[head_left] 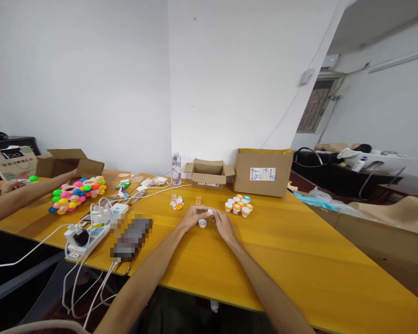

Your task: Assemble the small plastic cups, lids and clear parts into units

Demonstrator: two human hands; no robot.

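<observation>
My left hand [193, 217] and my right hand [223, 223] meet above the table, fingers closed in a pinch. Between their fingertips is a small white piece [209, 211] with dark marks, too small to name exactly. Just below it a little round container [202, 223] with a pale top stands on the table. Behind my left hand is a small clear cup [198, 200]. Loose white parts and an orange ring [179, 207] lie farther left. To the right of my right hand, several small jars [245, 212] with white, orange and teal tops are grouped together.
An open cardboard box [209, 178], a larger closed carton [263, 174] and a water bottle [176, 169] line the wall. On the left are a blurred-out phone [132, 239], a power strip [90, 239] with cables, colourful ball rings [69, 202] and another person's arm [31, 191].
</observation>
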